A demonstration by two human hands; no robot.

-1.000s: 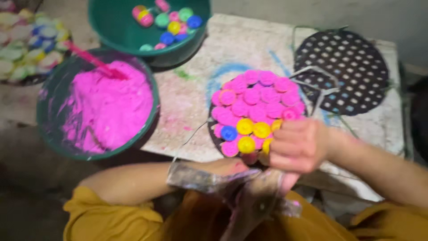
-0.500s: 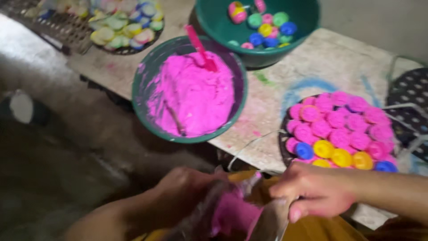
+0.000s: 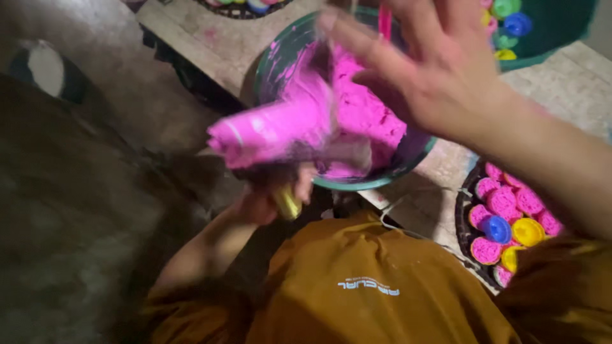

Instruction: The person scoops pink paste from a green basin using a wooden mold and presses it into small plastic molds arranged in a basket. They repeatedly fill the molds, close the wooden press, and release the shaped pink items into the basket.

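head view: the left hand (image 3: 271, 197) is clenched round the lower end of a clear plastic bag (image 3: 280, 130) packed with pink paste, held tilted just in front of the green bowl (image 3: 408, 162) of pink paste on the bench (image 3: 574, 89). the right hand (image 3: 424, 64), blurred, hangs over the bowl, fingers spread, gripping nothing. a round tray of coloured moulds (image 3: 507, 223) lies to the right.

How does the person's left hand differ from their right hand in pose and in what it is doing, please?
The left hand is low, closed around the pink-smeared plastic bag; the right hand is raised, spread open and holds nothing. The left hand sits beside the rim of the bowl of pink paste; the right hand hovers over the bowl. Both are bare and motion-blurred.
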